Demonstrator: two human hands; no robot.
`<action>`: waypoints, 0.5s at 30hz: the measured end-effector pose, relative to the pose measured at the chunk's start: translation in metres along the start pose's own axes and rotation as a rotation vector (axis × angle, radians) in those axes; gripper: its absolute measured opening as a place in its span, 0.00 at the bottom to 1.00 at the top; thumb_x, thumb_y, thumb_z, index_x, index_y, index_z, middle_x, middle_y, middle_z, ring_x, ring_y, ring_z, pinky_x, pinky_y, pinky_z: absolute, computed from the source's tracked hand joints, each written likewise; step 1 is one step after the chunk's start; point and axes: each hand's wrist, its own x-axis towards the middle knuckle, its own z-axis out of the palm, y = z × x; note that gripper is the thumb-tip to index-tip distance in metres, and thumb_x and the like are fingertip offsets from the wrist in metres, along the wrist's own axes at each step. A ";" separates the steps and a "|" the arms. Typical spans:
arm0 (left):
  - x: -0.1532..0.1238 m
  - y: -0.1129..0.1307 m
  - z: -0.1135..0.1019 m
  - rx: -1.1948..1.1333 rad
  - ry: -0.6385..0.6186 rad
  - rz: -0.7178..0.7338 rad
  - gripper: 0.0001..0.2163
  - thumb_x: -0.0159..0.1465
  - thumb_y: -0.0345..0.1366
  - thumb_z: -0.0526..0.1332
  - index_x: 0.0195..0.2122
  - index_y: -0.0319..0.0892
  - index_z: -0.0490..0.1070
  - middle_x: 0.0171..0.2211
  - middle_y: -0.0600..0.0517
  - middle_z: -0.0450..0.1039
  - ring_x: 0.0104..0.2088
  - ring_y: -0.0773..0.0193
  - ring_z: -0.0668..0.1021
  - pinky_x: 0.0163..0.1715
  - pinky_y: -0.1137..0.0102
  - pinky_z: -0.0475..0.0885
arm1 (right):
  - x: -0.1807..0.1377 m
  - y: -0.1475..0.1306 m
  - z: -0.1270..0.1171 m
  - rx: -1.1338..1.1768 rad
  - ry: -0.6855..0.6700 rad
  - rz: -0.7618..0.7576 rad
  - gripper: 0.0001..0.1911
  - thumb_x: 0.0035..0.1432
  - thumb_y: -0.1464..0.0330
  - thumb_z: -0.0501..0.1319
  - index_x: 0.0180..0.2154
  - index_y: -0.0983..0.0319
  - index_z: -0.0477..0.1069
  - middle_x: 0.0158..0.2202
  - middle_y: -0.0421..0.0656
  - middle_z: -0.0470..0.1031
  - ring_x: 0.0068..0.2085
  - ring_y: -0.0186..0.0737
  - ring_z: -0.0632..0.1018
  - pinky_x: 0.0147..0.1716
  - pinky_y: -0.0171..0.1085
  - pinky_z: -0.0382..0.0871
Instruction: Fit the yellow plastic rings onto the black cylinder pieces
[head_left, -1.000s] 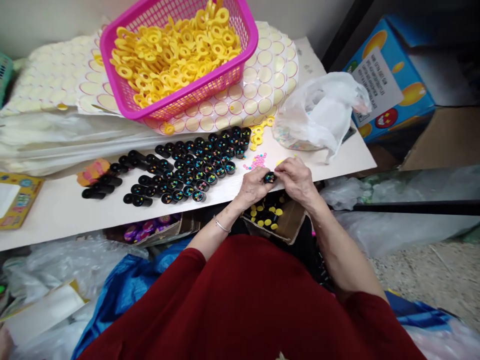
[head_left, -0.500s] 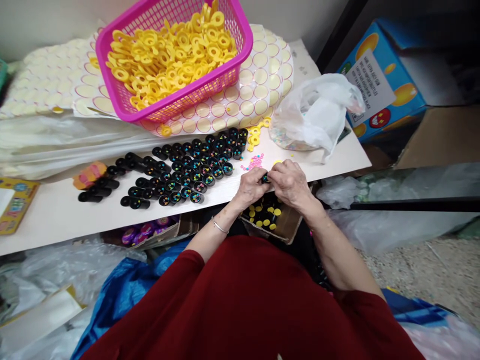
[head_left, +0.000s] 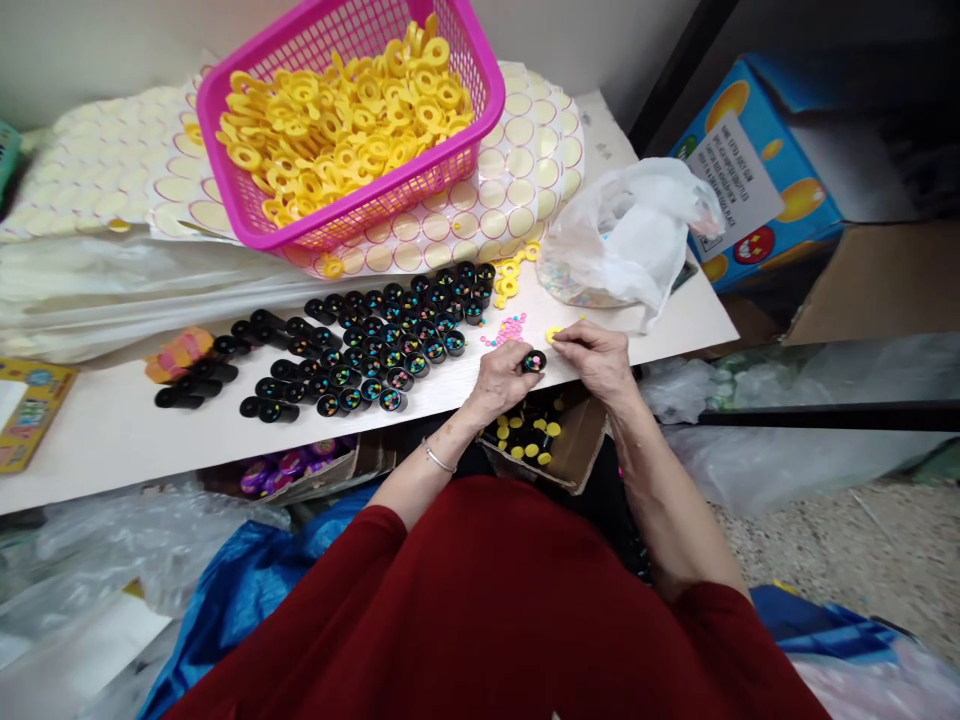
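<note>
My left hand [head_left: 499, 380] holds a small black cup [head_left: 534, 362] near the table's front edge, its mouth facing up with coloured bits inside. My right hand [head_left: 600, 355] is just to the right, fingertips pinched on a small yellow plastic ring piece [head_left: 552, 334] at the tabletop. Small pink rings [head_left: 510, 328] lie scattered beyond my left hand. Several black cups [head_left: 397, 340] stand in rows to the left, many with coloured bits in them. A few yellow ring pieces [head_left: 510, 275] lie at the right end of those rows.
A pink basket [head_left: 360, 205] of yellow ring pieces stands at the back on sticker sheets [head_left: 525, 130]. A white plastic bag [head_left: 637, 230] sits at the right. Below the table edge, a cardboard box [head_left: 581, 450] holds black cups with yellow tops. A blue carton [head_left: 757, 180] stands far right.
My right hand has moved right, away from the black cup, onto the yellow ring piece. My left hand keeps the cup, whose mouth now shows.
</note>
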 end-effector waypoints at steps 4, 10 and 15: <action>0.000 0.001 -0.001 -0.015 0.004 0.006 0.07 0.50 0.30 0.66 0.29 0.41 0.70 0.22 0.58 0.62 0.23 0.71 0.64 0.25 0.74 0.61 | 0.004 0.016 0.002 -0.194 0.128 0.049 0.07 0.51 0.64 0.61 0.31 0.60 0.73 0.29 0.41 0.70 0.30 0.38 0.70 0.29 0.39 0.64; 0.000 0.001 0.000 -0.014 0.006 -0.038 0.07 0.49 0.31 0.66 0.30 0.41 0.70 0.21 0.59 0.61 0.24 0.71 0.64 0.26 0.73 0.61 | 0.010 0.008 0.001 -0.677 -0.085 -0.041 0.10 0.55 0.60 0.59 0.30 0.59 0.72 0.34 0.46 0.70 0.38 0.47 0.70 0.32 0.41 0.64; 0.000 0.002 -0.001 -0.027 -0.005 -0.054 0.07 0.49 0.30 0.66 0.29 0.41 0.69 0.20 0.59 0.60 0.23 0.71 0.64 0.25 0.74 0.60 | 0.011 -0.003 -0.002 -0.783 -0.236 -0.167 0.07 0.57 0.63 0.58 0.32 0.60 0.71 0.36 0.49 0.70 0.39 0.48 0.68 0.34 0.42 0.63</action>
